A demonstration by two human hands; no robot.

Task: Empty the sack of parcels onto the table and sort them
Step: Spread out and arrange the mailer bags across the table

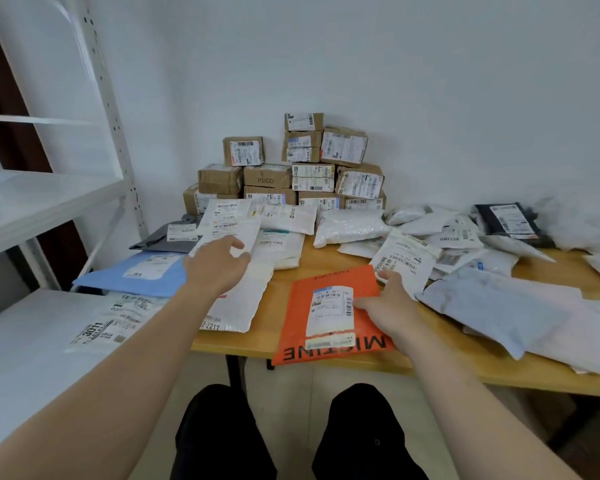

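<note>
An orange mailer bag [302, 327] with a white label lies at the wooden table's [329, 258] front edge, partly overhanging it. My right hand [385, 306] grips its right edge, thumb on the label. My left hand [219, 265] hovers with relaxed fingers over a stack of white flat mailers [236, 299] on the left. Brown cardboard parcels [288, 171] are stacked against the back wall. A loose heap of white and grey poly bags [492, 292] covers the table's right half.
A white metal shelf rack [49, 202] stands at the left, with a labelled white bag [111, 323] on its lower shelf. A blue mailer [139, 271] and a grey one [167, 240] lie by the rack. A dark bag [510, 223] sits far right.
</note>
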